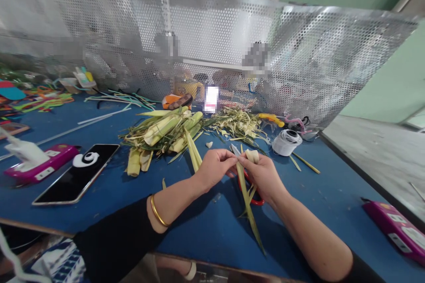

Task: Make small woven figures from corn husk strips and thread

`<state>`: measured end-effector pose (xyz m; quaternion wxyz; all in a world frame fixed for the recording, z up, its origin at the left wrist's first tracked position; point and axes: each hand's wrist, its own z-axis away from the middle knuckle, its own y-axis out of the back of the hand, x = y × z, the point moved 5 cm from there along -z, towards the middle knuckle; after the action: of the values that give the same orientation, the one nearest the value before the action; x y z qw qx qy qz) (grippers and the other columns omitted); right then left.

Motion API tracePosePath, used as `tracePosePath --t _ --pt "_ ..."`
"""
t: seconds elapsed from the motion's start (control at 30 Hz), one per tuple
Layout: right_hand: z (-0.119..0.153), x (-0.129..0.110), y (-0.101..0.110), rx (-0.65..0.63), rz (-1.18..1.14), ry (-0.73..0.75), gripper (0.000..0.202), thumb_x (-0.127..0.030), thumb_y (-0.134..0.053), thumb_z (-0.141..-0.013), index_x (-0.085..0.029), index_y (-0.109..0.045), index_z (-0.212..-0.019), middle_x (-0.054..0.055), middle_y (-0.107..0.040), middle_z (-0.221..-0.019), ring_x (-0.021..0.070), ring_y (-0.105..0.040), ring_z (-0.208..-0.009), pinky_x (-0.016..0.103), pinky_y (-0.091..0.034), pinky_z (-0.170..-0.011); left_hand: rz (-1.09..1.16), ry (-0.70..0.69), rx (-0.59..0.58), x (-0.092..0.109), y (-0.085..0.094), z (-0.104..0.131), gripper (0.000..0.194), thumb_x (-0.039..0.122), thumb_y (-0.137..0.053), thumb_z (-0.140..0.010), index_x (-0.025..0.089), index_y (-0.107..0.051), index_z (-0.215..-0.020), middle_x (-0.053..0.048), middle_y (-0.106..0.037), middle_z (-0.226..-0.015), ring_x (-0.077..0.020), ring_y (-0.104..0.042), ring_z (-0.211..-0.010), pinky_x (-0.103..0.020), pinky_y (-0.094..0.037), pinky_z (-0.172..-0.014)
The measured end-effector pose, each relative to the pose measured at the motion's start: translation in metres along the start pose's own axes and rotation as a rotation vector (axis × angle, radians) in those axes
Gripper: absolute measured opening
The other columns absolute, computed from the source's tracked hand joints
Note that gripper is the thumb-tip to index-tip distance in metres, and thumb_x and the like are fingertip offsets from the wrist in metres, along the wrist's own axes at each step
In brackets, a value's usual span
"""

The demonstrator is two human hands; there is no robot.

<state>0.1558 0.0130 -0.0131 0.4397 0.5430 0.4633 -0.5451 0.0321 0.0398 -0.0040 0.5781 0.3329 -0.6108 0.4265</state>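
My left hand [214, 169] and my right hand [264, 176] meet over the blue table, both closed. Their fingertips pinch a corn husk strip [246, 199], whose long pointed end hangs down toward the table's front edge. A pale curled piece of husk [252, 156] sticks up at my right hand's fingers. Below and behind the hands are red-handled scissors [256, 202], blades pointing away; whether my right hand touches them I cannot tell. Just left of my left hand is a folded husk leaf [193, 152]. Beyond it lies a pile of corn husks [162, 132].
Shredded husk scraps [237, 124] and a white thread spool [287, 142] lie behind my hands. At left are a black phone [78, 174] and a purple power strip [49, 163]; another purple device [395, 230] is at right. A perforated metal screen [219, 22] closes the back.
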Motion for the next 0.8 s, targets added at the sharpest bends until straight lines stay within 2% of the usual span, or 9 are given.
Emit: tracePosePath --t 0.17,0.4,0.57,0.63,0.7,0.8 --pt "0.001 -0.003 -0.002 0.001 0.091 0.065 0.03 -0.044 -0.071 -0.066 -0.019 -0.056 -0.066 -0.004 -0.051 -0.053 0.0103 -0.042 -0.049 0.024 -0.033 -0.047 0.021 0.008 0.001 0.0 -0.001 0.0 0.019 0.005 -0.055 -0.082 0.012 -0.062 -0.066 0.0 -0.063 -0.056 -0.0086 -0.06 -0.05 -0.019 -0.05 -0.053" --pt "0.001 -0.001 -0.002 0.076 0.123 0.118 0.026 -0.042 -0.067 -0.071 -0.019 -0.055 -0.07 -0.005 -0.046 -0.054 0.0102 -0.038 -0.05 0.024 -0.033 -0.048 0.055 0.019 0.012 -0.002 0.0 -0.001 0.017 0.01 -0.057 -0.082 0.013 -0.06 -0.066 0.001 -0.062 -0.056 -0.0092 -0.06 -0.05 -0.02 -0.051 -0.055" --pt "0.004 -0.012 0.0 0.089 0.299 0.27 0.023 -0.039 -0.063 -0.075 -0.019 -0.055 -0.068 -0.004 -0.049 -0.057 0.0119 -0.042 -0.056 0.024 -0.035 -0.052 0.059 0.031 0.016 -0.002 -0.002 0.0 0.018 0.009 -0.053 -0.083 0.015 -0.056 -0.066 0.003 -0.06 -0.057 -0.0094 -0.059 -0.051 -0.021 -0.05 -0.053" --pt "0.004 -0.012 0.001 0.087 0.254 0.24 0.023 -0.04 -0.065 -0.074 -0.019 -0.058 -0.072 -0.004 -0.05 -0.06 0.012 -0.043 -0.057 0.025 -0.036 -0.054 0.068 0.033 0.021 -0.002 -0.001 0.0 0.018 0.011 -0.052 -0.084 0.016 -0.055 -0.067 0.003 -0.06 -0.058 -0.0105 -0.059 -0.053 -0.021 -0.05 -0.051" --pt "0.003 -0.007 0.0 0.041 0.158 0.148 0.027 -0.042 -0.069 -0.07 -0.018 -0.059 -0.074 -0.003 -0.052 -0.061 0.0119 -0.043 -0.057 0.025 -0.036 -0.054 0.073 0.02 0.037 -0.002 0.0 -0.001 0.017 0.013 -0.053 -0.084 0.017 -0.055 -0.068 0.003 -0.06 -0.058 -0.0115 -0.06 -0.053 -0.022 -0.05 -0.05" --pt "0.001 -0.002 -0.003 -0.014 0.055 0.042 0.034 -0.045 -0.076 -0.062 -0.017 -0.057 -0.068 -0.004 -0.049 -0.056 0.0103 -0.04 -0.053 0.024 -0.033 -0.051 0.09 0.017 0.049 -0.003 0.002 -0.002 0.014 0.015 -0.055 -0.083 0.017 -0.057 -0.069 0.002 -0.06 -0.058 -0.0114 -0.058 -0.05 -0.023 -0.049 -0.049"
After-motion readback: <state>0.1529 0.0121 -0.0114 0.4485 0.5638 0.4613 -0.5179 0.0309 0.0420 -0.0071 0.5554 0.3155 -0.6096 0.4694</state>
